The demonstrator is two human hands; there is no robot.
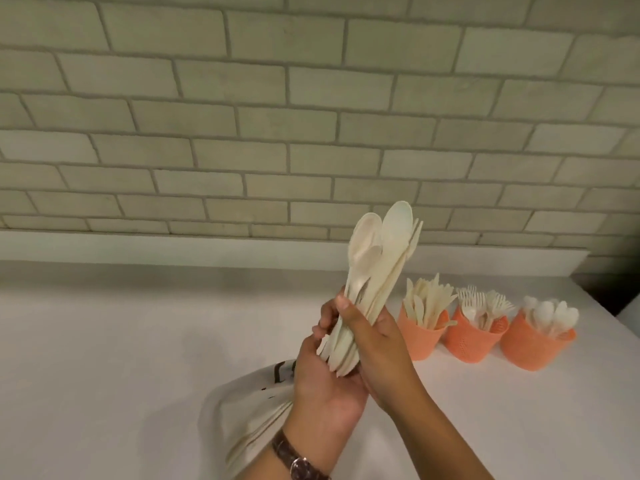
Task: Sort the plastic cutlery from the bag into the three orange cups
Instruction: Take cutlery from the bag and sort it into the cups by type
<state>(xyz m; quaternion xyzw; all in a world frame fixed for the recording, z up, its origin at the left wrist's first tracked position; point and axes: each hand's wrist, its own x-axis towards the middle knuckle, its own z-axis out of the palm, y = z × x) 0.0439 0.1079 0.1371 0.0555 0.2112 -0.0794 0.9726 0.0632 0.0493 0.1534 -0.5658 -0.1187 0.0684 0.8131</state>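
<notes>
A mixed bundle of cream plastic cutlery [377, 271] is held up above the white counter [121, 341], its spoon bowls and a few fork tines pointing up and tilted to the right. Both hands are wrapped round the handle ends. The right hand [381, 344] grips from the right side, its back toward the camera and its thumb laid across the front of the bundle. The left hand [323, 382] cups the handles from below and the left, palm turned up, fingers curled against them. A brown-strapped watch [299, 464] sits on the left wrist. Under that forearm, at the near middle of the counter, lies the pale cloth bag [242, 407], slumped flat and partly covered by the arm, with dark print showing near its top. To the right of the hands, three orange cups stand in a row, close beside one another. The knife cup [419, 336] is nearest the hands, its left side hidden behind the right hand. The fork cup [472, 344] is in the middle. The spoon cup [533, 348] is farthest right. Each already holds a bunch of its own kind, standing upright. A wall of pale bricks [242, 133] rises behind the far edge of the counter.
</notes>
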